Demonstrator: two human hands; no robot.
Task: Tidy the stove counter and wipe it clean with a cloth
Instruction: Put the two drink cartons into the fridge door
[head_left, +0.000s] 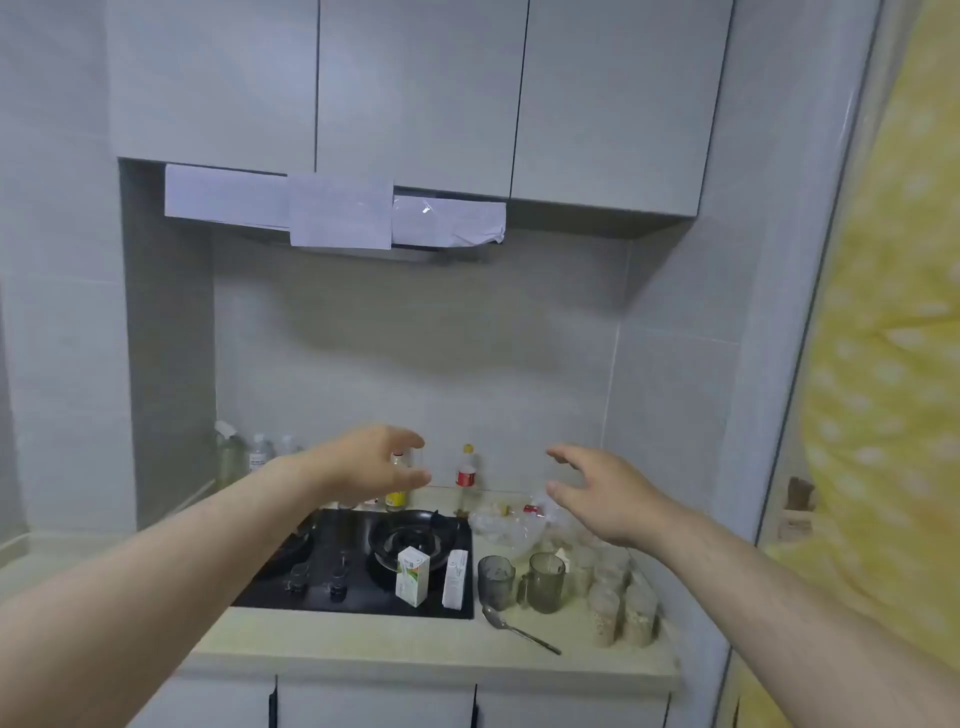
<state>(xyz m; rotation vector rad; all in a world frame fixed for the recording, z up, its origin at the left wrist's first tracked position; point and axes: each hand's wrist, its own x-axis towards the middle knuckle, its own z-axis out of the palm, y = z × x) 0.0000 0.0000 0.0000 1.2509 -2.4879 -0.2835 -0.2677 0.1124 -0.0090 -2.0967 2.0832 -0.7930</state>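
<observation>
Both forearms reach forward and up from the lower corners, palms turned inward toward each other. The left hand (371, 462) hovers above the rear edge of the stove (358, 600), its fingers (410, 440) loosely curved and apart, holding nothing. The right hand (602, 496) hangs in the air off the stove's right rear corner, fingers spread and empty too. The black stove sits sunk in the pale tabletop (363, 639), its long axis running left to right along the wall. On its right front part a green-and-white carton (413, 577) and a white box (455, 579) stand upright. Just right of the stove stand two glass mugs (496, 582), with small jars (623, 608) further right. A spoon (519, 629) lies flat off the stove's right front corner, bowl toward the stove, handle pointing away to the right and front. Behind the stove, by the wall, a red-labelled bottle (466, 475) stands upright
</observation>
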